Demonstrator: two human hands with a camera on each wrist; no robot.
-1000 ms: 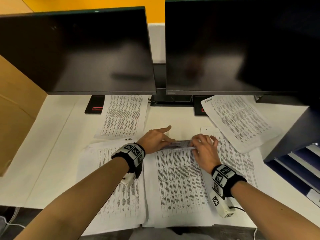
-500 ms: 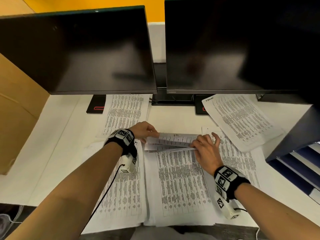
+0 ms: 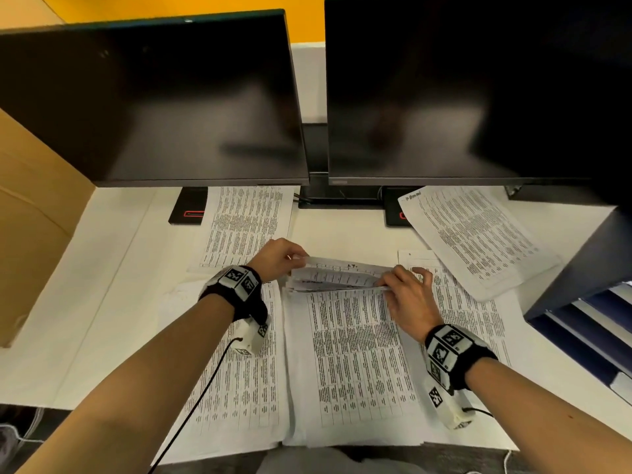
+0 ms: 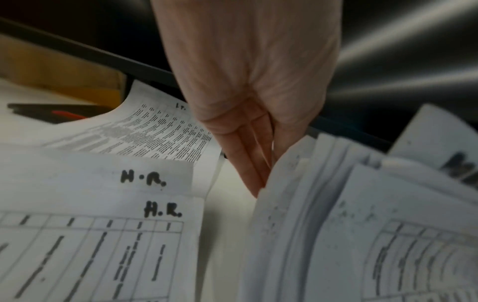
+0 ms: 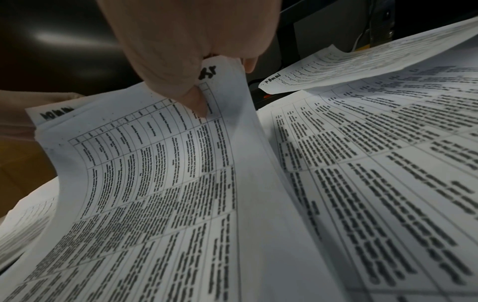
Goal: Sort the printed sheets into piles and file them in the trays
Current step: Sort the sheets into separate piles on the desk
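A thick middle stack of printed sheets [image 3: 349, 354] lies in front of me on the white desk [image 3: 102, 285]. Its far edges are lifted and fanned. My left hand [image 3: 297, 258] grips the far left corner of the lifted sheets [image 4: 297, 183]. At the far right corner my right hand [image 3: 388, 281] pinches the sheets, its thumb [image 5: 192, 98] on the top page [image 5: 168, 183]. A pile marked "H.R." [image 4: 103, 245] lies left of the stack, and another pile [image 3: 468, 313] lies right of it. Dark blue trays [image 3: 588, 323] stand at the right edge.
Two dark monitors [image 3: 154, 97] stand across the back, their bases on the desk. One printed sheet [image 3: 246, 224] lies under the left monitor, another [image 3: 472, 234] lies tilted at the back right. A cardboard box [image 3: 30, 217] stands at the left.
My left hand has slid left to the sheets' far left corner. The far edges of the middle stack have lifted and fanned out between both hands. The right hand has barely moved.
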